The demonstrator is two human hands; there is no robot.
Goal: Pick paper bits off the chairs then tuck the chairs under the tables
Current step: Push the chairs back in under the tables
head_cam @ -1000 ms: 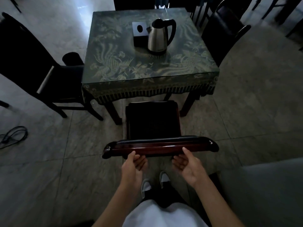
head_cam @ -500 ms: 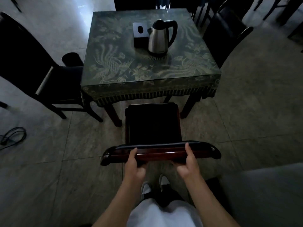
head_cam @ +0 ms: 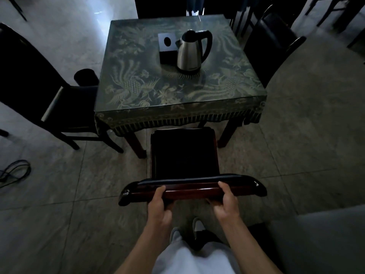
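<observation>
A dark wooden chair (head_cam: 183, 155) stands right in front of me, facing the square table (head_cam: 138, 107) with its green patterned cloth. The front edge of its black seat sits at the cloth's fringe. My left hand (head_cam: 158, 204) grips the glossy top rail of the chair's back on the left. My right hand (head_cam: 227, 202) grips the same rail on the right. I see no paper bits on the dark seat.
A steel kettle (head_cam: 190, 54) and a black tissue box (head_cam: 166, 46) stand on the table. Other dark chairs sit at the left (head_cam: 39, 91) and at the right (head_cam: 270, 42). A black bin (head_cam: 86, 77) stands left of the table. A cable (head_cam: 13, 173) lies on the floor.
Both hands went from open below the rail to closed around it. The chair's seat has moved slightly toward the table.
</observation>
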